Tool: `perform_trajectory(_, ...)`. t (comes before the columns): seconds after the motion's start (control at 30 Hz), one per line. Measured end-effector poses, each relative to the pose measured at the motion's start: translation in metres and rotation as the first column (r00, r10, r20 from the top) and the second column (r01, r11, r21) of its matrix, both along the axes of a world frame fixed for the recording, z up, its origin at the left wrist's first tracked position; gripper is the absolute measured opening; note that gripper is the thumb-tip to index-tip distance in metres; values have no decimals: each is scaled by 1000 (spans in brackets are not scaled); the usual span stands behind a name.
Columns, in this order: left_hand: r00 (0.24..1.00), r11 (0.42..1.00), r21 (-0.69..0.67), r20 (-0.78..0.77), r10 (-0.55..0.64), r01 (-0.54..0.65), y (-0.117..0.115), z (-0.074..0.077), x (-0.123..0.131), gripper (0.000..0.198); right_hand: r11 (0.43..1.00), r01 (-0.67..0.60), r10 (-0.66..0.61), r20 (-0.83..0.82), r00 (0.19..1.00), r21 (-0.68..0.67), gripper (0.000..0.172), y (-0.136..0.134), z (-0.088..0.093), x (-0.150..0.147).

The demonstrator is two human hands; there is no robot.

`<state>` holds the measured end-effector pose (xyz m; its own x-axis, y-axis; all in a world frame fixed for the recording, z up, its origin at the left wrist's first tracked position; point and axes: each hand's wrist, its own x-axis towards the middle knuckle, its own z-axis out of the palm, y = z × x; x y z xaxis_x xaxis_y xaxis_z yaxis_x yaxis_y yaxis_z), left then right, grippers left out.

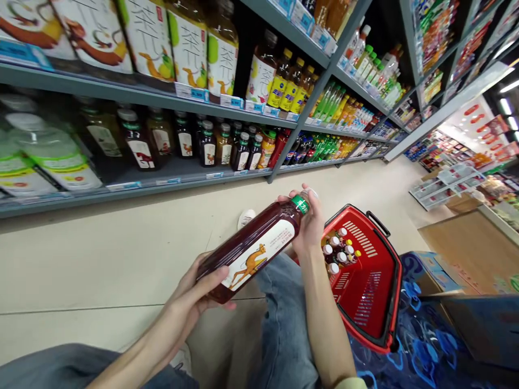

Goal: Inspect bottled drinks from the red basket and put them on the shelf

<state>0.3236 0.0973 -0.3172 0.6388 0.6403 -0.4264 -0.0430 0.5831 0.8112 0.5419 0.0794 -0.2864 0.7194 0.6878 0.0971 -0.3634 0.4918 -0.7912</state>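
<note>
A large bottle of dark reddish tea (253, 240) is held tilted in front of me, its white label with an orange camel facing up. My left hand (211, 281) grips it around the base, thumb on the label's edge. Around the neck, by the green band and white cap, my right hand (306, 221) is closed. To the right, a red shopping basket (371, 294) has several capped bottles (340, 251) at its far left end.
Grey shelves (154, 97) run along the left with drink bottles and price tags. Similar dark tea bottles (135, 140) stand on the bottom shelf. Large water bottles with blue handles (425, 351) and cardboard boxes (466, 243) are at the right. Pale floor (101, 254) lies between.
</note>
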Motion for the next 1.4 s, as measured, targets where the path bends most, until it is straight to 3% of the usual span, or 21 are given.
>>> perform_trajectory(0.57, 998, 999, -2, 36, -50, 50, 3, -11, -2, 67, 999, -23, 23, -3, 1000, 42, 23, -1, -1, 0)
perform_trajectory(0.83, 990, 947, -291, 48, -130, 139, 4, -7, 0, 61, 992, -97, 95, 25, 995, 80, 26, -2, -1, -1)
perform_trajectory(1.17, 941, 859, -395, 221, -255, 325, 5, -37, 2, 75, 977, -143, 133, 78, 988, 157, 26, -5, 0, -2)
perform_trajectory(1.3, 954, 900, -331, 200, -225, 282, 2, -36, 1, 73, 985, -100, 91, 69, 993, 138, 27, -4, 0, -1)
perform_trajectory(1.4, 980, 987, -52, 142, -141, 150, -3, -34, 0, 69, 996, -47, 45, 35, 998, 80, 27, -4, 1, 4)
